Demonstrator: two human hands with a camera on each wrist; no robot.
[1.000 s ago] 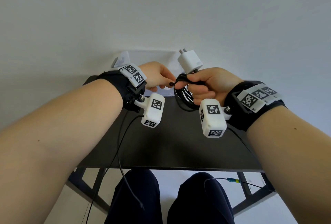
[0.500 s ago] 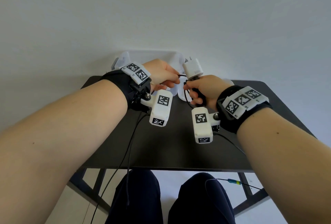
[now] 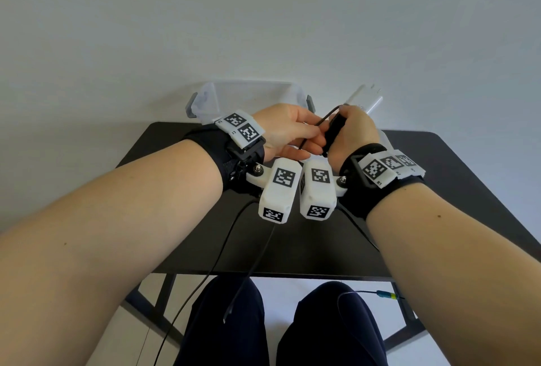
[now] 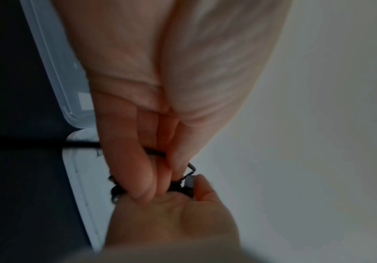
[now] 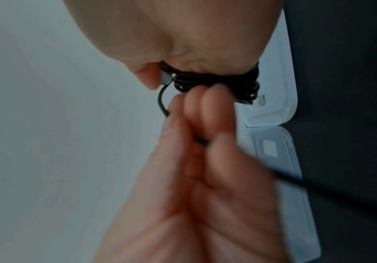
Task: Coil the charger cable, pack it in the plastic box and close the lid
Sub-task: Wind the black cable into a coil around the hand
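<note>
My right hand (image 3: pixel 351 134) grips the coiled black charger cable (image 3: pixel 333 134) in a fist above the black table. The white charger plug (image 3: pixel 364 99) sticks up past its knuckles. My left hand (image 3: pixel 310 137) pinches the cable's loose end (image 3: pixel 325 118) right beside the coil, both hands touching. The right wrist view shows the coil (image 5: pixel 216 83) under my right palm and the left fingertips (image 5: pixel 205 101) against it. In the left wrist view my left fingers (image 4: pixel 160 156) pinch the thin black cable. The translucent plastic box (image 3: pixel 251 93) stands open behind my left hand.
The black table (image 3: pixel 439 190) ends at a white wall just behind the box. A flat white lid (image 5: pixel 277 99) lies on the table beyond the coil. Thin black camera wires (image 3: pixel 234 248) hang from my wrists over the front edge, above my knees.
Both hands have come together at the middle. The left hand has carried the loose end against the coil. The plug has tilted to the right.
</note>
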